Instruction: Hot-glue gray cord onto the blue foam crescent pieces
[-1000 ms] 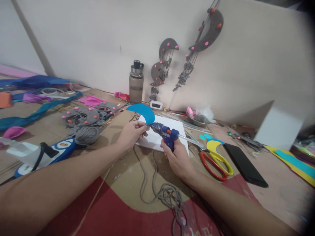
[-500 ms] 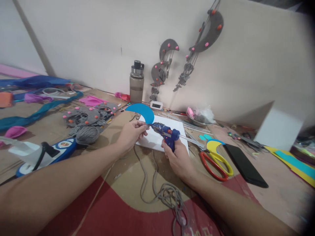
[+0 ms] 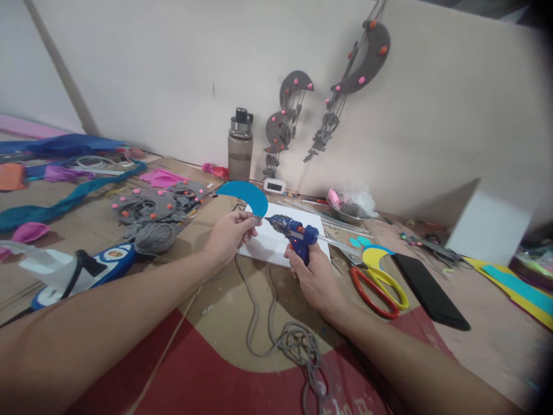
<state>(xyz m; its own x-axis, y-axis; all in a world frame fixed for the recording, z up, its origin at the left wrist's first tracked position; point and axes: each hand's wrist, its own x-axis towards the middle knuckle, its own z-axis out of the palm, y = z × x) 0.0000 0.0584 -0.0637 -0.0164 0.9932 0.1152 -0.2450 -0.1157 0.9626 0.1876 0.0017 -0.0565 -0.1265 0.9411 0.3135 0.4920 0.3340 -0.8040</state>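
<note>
My left hand (image 3: 238, 231) pinches the lower tip of a blue crescent cutout (image 3: 248, 196), holding it above a white sheet (image 3: 270, 242). In my right hand (image 3: 313, 276) is a blue glue gun (image 3: 289, 230), its nozzle pointing left, just apart from the crescent's pinched tip. A clear glue stick (image 3: 337, 243) sticks out of the gun's back. Grey cord (image 3: 253, 305) runs down from near my left hand to a loose tangle (image 3: 298, 343) at the front.
Scissors (image 3: 375, 288) with red and yellow handles and a black phone (image 3: 430, 291) lie to the right. A water bottle (image 3: 240, 147) stands at the back by a small digital clock (image 3: 274, 185). Left are a grey yarn ball (image 3: 154, 237) and grey felt crescents (image 3: 151, 202).
The glue gun's nozzle has drawn slightly away from the crescent's tip, leaving a small gap. The crescent has shifted a little to the left with my left hand.
</note>
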